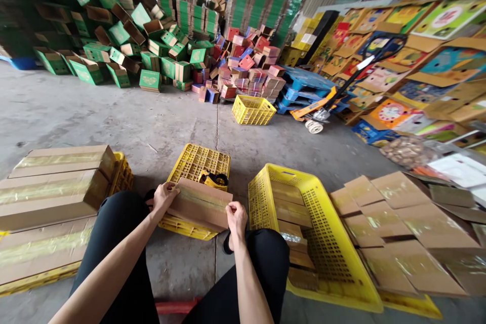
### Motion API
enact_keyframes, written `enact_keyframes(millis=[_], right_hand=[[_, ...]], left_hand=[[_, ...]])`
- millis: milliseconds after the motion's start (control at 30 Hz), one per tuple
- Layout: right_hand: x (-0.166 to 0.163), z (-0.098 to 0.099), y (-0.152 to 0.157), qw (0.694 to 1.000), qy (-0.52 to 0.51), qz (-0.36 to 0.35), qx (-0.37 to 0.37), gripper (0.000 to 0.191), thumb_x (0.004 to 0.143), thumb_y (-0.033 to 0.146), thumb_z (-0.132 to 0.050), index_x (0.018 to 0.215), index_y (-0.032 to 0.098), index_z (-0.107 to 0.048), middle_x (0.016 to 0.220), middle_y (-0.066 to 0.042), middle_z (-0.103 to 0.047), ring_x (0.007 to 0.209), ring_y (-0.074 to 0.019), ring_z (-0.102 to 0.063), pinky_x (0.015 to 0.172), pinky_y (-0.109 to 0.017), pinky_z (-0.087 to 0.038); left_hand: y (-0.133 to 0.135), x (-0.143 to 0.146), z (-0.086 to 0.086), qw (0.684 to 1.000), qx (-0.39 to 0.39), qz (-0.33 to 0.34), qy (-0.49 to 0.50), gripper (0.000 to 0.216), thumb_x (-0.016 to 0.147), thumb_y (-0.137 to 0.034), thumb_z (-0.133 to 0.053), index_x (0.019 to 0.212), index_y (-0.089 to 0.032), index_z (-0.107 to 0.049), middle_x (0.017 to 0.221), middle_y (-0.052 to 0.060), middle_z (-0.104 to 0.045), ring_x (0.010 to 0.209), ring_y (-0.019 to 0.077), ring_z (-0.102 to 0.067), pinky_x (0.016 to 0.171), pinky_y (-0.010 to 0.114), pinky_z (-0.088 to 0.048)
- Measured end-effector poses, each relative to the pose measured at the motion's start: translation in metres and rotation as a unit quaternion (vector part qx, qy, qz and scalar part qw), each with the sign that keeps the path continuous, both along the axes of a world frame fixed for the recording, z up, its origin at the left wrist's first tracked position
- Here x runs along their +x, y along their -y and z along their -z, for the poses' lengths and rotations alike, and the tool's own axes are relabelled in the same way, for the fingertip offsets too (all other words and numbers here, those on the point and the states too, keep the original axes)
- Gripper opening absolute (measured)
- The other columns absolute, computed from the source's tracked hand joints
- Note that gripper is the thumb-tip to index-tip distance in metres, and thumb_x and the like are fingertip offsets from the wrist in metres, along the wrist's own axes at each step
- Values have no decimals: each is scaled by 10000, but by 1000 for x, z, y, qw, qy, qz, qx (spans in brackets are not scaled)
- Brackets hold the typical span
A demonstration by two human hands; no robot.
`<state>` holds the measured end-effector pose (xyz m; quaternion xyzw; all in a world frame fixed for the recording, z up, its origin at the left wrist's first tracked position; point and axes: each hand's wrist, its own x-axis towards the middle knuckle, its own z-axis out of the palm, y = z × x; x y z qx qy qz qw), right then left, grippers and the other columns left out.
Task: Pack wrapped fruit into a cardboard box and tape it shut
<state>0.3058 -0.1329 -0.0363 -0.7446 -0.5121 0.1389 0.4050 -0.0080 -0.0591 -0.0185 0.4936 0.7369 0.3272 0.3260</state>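
Note:
A brown cardboard box (201,205) with a strip of tape along its top lies across an upturned yellow crate (199,154) between my knees. My left hand (164,197) grips the box at its left end, fingers closed on the edge. At the opposite end, my right hand (237,217) pinches the right edge. Just behind the box, a yellow tape dispenser (208,178) with a dark part rests on the crate. The underside of the box is hidden from me.
To my right stands a yellow crate (330,233) with several cardboard boxes inside; flattened cartons (402,212) lie beyond it. Taped boxes (53,187) are stacked at my left. Farther off are another yellow crate (253,111), a pallet jack (322,106) and heaped green boxes (150,80).

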Motion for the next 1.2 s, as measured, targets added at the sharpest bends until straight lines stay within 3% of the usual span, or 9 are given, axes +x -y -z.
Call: enact_keyframes(millis=[100,200,467,733,900,1067,1200], right_hand=[[1,-1,-1,1000,-7,21,-6,175,752,301,-648,896,228,-715,811,-45,-741,810,-263,-704,809,-362,-557],[4,-1,-3,999,-18,43,-16,311,713,304,-695,1003,202,-745,832,-63,-757,835,-284,-716,822,-381,-561],[8,0,-1,995,-82,27,-43,229,738,339,-716,872,197,-836,836,-93,-834,775,-272,-771,724,-350,-602],[9,7,-1,994,-101,38,-20,260,743,380,-718,833,186,-866,940,-145,-851,866,-296,-805,848,-395,-640],[5,14,-5,994,-93,55,-7,316,768,381,-663,868,172,-878,911,-148,-842,829,-281,-784,831,-391,-630],[4,16,-6,995,-76,66,4,378,806,419,-632,909,152,-879,877,-148,-827,769,-257,-749,758,-356,-606],[3,19,-6,996,-59,67,3,425,837,470,-608,925,142,-864,883,-161,-817,811,-289,-755,801,-389,-600]], left_hand=[[-3,-1,1,1000,-1,-3,-4,386,735,-353,-780,1078,-176,-779,1065,107,-809,1056,300,-750,898,347,-556],[-4,-2,0,1000,-14,2,1,377,737,-344,-792,1076,-178,-786,1013,95,-822,993,285,-769,842,328,-558],[-4,-5,-4,999,-39,20,12,220,753,-322,-794,935,-207,-841,935,73,-844,953,294,-785,762,313,-542],[-1,-3,-2,999,-39,-5,30,215,725,-306,-797,906,-197,-841,897,82,-844,932,317,-787,770,348,-561],[7,-2,4,998,-21,-22,63,203,707,-309,-786,854,-173,-823,830,95,-826,881,327,-781,768,378,-566],[16,6,14,991,17,-38,125,306,749,-396,-747,919,-146,-792,824,91,-801,840,295,-771,767,376,-582],[21,16,22,982,44,-42,179,469,738,-502,-798,1028,-136,-755,908,102,-796,897,286,-773,779,364,-601]])
